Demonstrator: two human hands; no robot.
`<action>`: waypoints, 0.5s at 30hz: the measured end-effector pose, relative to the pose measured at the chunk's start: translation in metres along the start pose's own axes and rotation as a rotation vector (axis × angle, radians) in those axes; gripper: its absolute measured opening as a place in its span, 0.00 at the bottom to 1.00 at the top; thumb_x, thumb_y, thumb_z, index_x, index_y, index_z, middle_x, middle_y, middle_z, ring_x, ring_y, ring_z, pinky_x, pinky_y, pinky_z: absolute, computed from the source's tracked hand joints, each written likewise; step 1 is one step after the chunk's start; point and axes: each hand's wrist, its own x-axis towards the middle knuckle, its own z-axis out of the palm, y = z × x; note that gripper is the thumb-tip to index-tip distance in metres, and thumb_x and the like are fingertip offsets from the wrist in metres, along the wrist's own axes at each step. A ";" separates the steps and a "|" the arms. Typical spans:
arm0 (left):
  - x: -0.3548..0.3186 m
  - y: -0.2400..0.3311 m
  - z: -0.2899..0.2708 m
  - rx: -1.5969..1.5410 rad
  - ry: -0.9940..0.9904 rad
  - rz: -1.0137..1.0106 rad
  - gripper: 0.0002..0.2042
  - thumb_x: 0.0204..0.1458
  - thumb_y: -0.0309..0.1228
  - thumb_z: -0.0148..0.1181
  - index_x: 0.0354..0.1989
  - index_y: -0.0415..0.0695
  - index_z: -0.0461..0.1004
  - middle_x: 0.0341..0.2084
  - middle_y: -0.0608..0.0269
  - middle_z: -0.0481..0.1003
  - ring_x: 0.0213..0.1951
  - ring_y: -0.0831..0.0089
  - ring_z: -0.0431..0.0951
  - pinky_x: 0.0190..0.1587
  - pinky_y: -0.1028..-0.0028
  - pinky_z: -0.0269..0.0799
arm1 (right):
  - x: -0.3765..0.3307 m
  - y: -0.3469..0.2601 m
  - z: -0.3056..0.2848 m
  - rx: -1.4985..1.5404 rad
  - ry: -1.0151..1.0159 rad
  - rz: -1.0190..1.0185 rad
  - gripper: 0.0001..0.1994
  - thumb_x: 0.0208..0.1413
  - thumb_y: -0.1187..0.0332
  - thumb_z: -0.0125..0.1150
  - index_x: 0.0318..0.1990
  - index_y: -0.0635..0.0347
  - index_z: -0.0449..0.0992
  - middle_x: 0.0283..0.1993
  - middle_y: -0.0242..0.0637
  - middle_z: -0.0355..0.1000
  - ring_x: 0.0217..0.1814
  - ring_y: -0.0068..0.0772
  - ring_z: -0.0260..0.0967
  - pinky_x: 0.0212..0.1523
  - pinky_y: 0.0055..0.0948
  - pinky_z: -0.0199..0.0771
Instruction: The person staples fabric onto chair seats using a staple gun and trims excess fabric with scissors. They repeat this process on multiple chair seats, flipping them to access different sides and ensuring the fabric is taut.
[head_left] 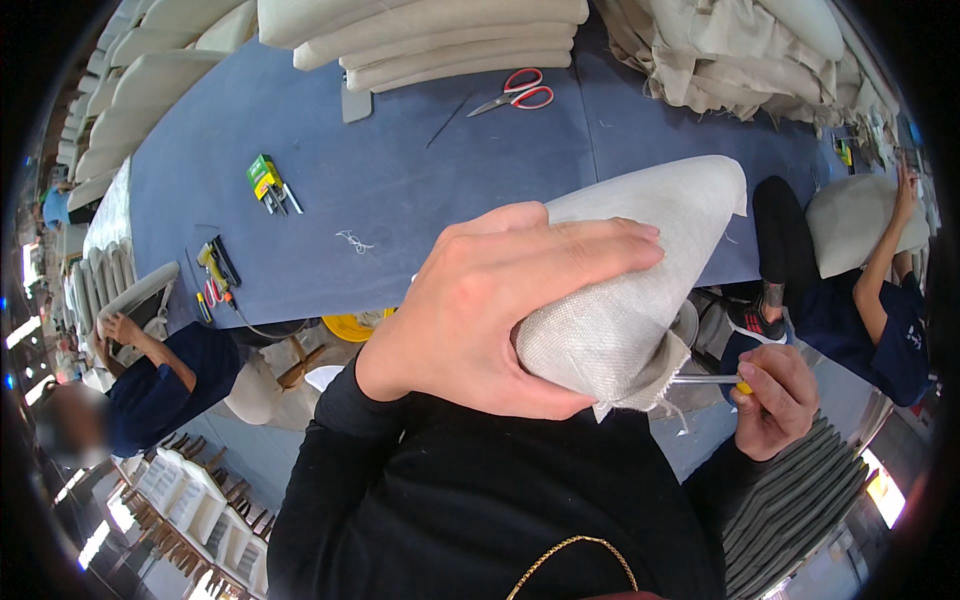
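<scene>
My left hand (490, 310) is wrapped round a pad covered in light beige woven cloth (665, 225), its thumb below and its fingers over the top. The pad is tilted up in front of my chest, above the near edge of the blue table (410, 170). At its near right end the cloth edge (660, 375) is loose and frayed. My right hand (778, 400) grips a screwdriver-like tool (705, 379) with a metal shaft and a bit of yellow handle showing. The shaft points left and meets the loose cloth; its tip is hidden there.
Red-handled scissors (522, 92), a green and yellow box (265, 180), thread scraps (353, 241) and a yellow-black tool (215, 262) lie on the table. Stacked beige pads (440, 45) and heaped cloth (720, 60) fill its far side. Co-workers sit at left (185, 385) and right (850, 310).
</scene>
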 end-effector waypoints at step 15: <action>-0.005 -0.003 0.007 0.015 0.001 0.037 0.41 0.29 0.41 0.80 0.60 0.38 0.82 0.58 0.50 0.84 0.53 0.64 0.88 0.36 0.72 0.64 | 0.009 -0.031 0.006 -0.191 0.010 -0.020 0.18 0.44 0.70 0.78 0.47 0.56 0.89 0.36 0.40 0.80 0.32 0.40 0.78 0.31 0.30 0.76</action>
